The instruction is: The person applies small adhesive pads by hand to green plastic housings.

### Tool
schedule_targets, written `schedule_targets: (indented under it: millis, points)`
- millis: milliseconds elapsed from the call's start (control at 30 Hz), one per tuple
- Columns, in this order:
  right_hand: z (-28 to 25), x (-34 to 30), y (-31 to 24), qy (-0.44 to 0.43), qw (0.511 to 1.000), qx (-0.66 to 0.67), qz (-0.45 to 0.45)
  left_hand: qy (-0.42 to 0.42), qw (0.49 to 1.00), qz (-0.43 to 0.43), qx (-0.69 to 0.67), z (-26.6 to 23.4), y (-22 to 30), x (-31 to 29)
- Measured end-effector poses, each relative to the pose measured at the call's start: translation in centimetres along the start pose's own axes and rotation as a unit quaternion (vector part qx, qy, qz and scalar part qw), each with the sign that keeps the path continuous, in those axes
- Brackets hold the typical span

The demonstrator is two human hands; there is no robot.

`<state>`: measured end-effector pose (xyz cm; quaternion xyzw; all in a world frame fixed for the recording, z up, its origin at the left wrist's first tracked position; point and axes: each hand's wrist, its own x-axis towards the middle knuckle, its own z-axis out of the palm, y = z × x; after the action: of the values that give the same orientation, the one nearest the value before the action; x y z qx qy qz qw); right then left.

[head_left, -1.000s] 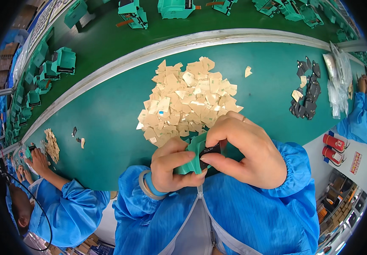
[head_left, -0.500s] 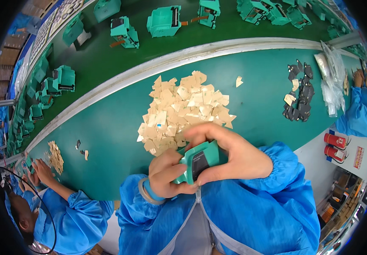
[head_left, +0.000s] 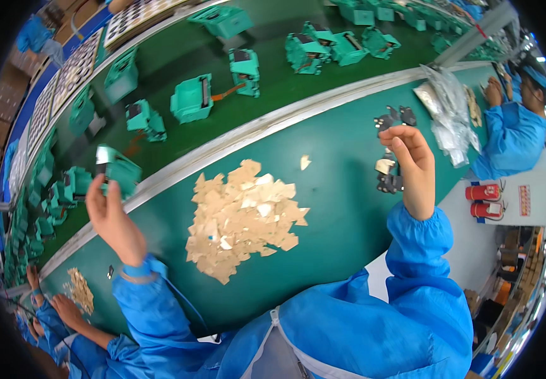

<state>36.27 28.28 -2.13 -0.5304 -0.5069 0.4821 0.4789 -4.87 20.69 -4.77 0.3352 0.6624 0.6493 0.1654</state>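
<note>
My left hand (head_left: 116,221) is raised at the left by the metal rail, with thumb and fingers closed on a green plastic housing (head_left: 123,173). The housing has a dark panel and a bright glint at one end, and is slightly blurred. My right hand (head_left: 414,170) is over the small black parts (head_left: 389,182) at the right. Its fingers are bent with the thumb apart from them, and nothing shows between them. The hand covers some of these parts. A heap of flat beige pieces (head_left: 241,215) lies on the green table between my hands.
Beyond the metal rail (head_left: 298,112) several green housings (head_left: 192,100) stand on a dark green belt. Clear plastic bags (head_left: 446,120) lie at the right, near a person in blue (head_left: 513,136). Another person's hand (head_left: 67,311) is beside a smaller beige pile (head_left: 81,290).
My hands have parted. The left has carried the green housing leftward to the rail; the right has let go of it and moved to the black parts. The view has shifted.
</note>
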Motion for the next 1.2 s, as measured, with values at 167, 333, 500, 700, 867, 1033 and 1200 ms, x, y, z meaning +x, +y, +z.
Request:
schedule_targets:
  millis: [167, 333, 500, 700, 867, 1033, 1200]
  points:
    - [-4.5, 1.0, 2.2, 0.038, 0.901, -0.411, -0.134, -0.006, 0.994, -0.045, -0.099, 0.1, -5.1, 5.1]
    - [-4.5, 0.0, 2.5, -0.057, 0.865, -0.478, -0.144, -0.046, 0.998, -0.029, -0.013, 0.4, -5.6, 4.3]
    - [-3.4, -0.5, 1.4, -0.125, 0.802, -0.555, -0.182, -0.004, 0.999, -0.026, 0.03, 0.7, -2.3, 1.9]
    - [-4.4, -1.6, 4.4, -0.079, 0.74, -0.637, -0.199, -0.028, 0.997, 0.005, -0.077, 0.1, 2.9, -4.9]
    - [-2.5, -2.0, 3.9, -0.065, 0.751, -0.615, -0.231, -0.208, 0.963, -0.068, -0.158, 0.7, 6.2, -12.5]
    - [-3.0, -1.9, 4.4, -0.049, 0.691, -0.661, -0.29, -0.335, 0.899, -0.143, -0.243, 3.7, 6.3, -16.1]
    - [-3.5, -1.5, 5.2, -0.012, 0.673, -0.667, -0.32, -0.396, 0.804, -0.323, -0.303, 4.7, 5.9, -17.0]
